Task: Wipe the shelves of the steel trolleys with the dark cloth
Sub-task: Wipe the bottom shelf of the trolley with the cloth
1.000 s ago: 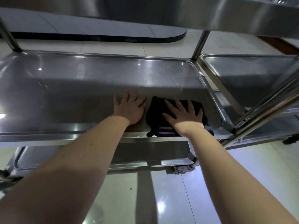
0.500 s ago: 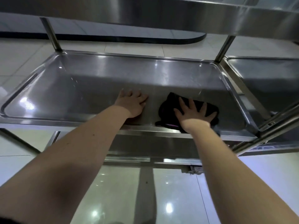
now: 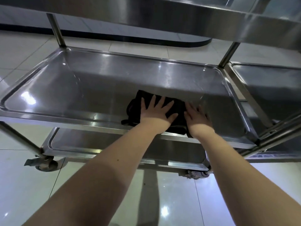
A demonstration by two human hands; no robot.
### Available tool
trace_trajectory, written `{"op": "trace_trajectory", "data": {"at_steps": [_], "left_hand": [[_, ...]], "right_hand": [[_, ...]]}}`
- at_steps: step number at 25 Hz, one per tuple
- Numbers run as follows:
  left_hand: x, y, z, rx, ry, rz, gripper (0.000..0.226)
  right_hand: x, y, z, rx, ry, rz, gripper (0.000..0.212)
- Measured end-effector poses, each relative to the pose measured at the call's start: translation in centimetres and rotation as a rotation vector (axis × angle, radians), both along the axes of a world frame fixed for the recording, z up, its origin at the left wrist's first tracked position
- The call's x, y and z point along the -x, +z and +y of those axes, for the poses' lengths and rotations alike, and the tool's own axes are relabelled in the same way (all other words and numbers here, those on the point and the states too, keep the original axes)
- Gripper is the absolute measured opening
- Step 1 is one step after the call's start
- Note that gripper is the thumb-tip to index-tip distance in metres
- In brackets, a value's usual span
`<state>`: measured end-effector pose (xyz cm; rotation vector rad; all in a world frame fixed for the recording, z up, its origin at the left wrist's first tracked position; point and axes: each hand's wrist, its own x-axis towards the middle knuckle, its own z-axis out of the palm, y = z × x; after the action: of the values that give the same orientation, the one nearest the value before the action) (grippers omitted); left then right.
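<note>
The dark cloth lies bunched near the front edge of the steel trolley's middle shelf. My left hand presses flat on the cloth with fingers spread. Just right of it, my right hand lies flat with straight fingers on the shelf, at the cloth's right edge. Both forearms reach in from the bottom of the view and hide the cloth's near side.
The top shelf overhangs close above. A lower shelf and castors show below. A second steel trolley stands against the right side. Upright posts rise at the corners. Glossy tiled floor lies all around.
The cloth has passed from under my right hand to under my left. My left hand moved right onto it, and my right hand slid off to the shelf beside it.
</note>
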<state>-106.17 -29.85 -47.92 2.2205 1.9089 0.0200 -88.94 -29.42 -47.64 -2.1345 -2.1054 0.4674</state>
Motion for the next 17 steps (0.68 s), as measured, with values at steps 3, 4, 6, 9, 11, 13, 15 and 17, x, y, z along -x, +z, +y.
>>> {"op": "trace_trajectory", "data": {"at_steps": [3, 4, 6, 9, 11, 13, 15, 17], "left_hand": [[2.8, -0.4, 2.6, -0.037, 0.068, 0.081, 0.075], [3.6, -0.4, 3.9, -0.032, 0.099, 0.086, 0.08], [4.2, -0.2, 6.7, -0.001, 0.138, 0.079, 0.085], [3.4, 0.9, 9.4, 0.051, 0.136, 0.093, 0.082], [3.2, 1.3, 9.0, 0.073, 0.111, 0.087, 0.08], [3.6, 0.4, 6.5, 0.074, 0.073, 0.083, 0.08], [5.1, -0.8, 3.2, 0.053, 0.036, 0.117, 0.086], [8.0, -0.9, 1.8, 0.042, 0.045, 0.13, 0.09]], "right_hand": [[0.4, -1.1, -0.2, -0.024, 0.059, -0.074, 0.053], [0.3, -1.2, 0.0, -0.02, 0.07, -0.107, 0.053], [0.0, -1.6, 0.1, -0.011, 0.085, -0.169, 0.054], [0.2, -1.5, 0.5, -0.004, 0.086, -0.188, 0.054], [0.0, -1.2, 0.8, 0.006, 0.071, -0.172, 0.054], [-0.1, -1.2, 0.8, 0.007, 0.06, -0.159, 0.054], [-0.1, -1.1, 0.6, 0.01, 0.058, -0.145, 0.054], [0.0, -1.0, 0.5, 0.014, 0.061, -0.134, 0.054]]}}
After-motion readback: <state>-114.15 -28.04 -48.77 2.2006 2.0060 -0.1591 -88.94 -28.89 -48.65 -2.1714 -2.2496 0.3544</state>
